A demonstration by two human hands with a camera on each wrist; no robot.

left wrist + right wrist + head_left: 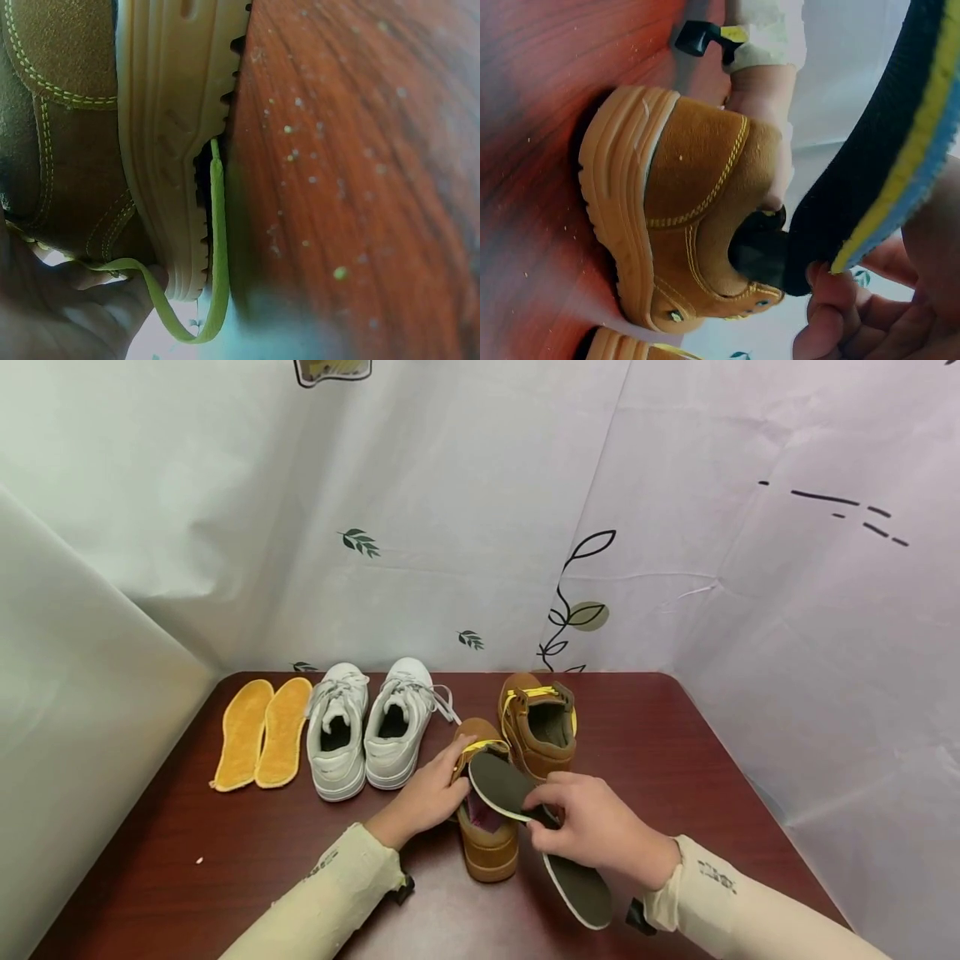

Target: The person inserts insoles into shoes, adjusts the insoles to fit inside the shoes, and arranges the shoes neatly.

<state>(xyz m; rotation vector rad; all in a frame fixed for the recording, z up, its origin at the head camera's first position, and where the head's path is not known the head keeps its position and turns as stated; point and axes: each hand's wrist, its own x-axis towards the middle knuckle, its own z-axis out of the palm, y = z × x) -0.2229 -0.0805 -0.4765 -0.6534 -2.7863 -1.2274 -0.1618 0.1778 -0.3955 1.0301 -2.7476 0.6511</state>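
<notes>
A brown suede shoe (489, 858) with yellow laces stands on the table, its heel facing me. My left hand (426, 793) grips it along the left side near the laces; in the left wrist view a loose yellow lace (218, 247) hangs by the sole. Between thumb and fingers, my right hand (592, 822) pinches a long dark insole (498, 783) at its middle. One end of the insole lies over the shoe's opening, the other slants down toward me. The right wrist view shows the insole's layered yellow and blue edge (907, 176).
The matching brown shoe (536, 747) stands just behind, to the right. Two white sneakers (341, 781) (390, 768) are left of the hands, and a pair of orange insoles (243, 735) lies at the far left. White curtains hang behind and beside the dark red table (660, 735).
</notes>
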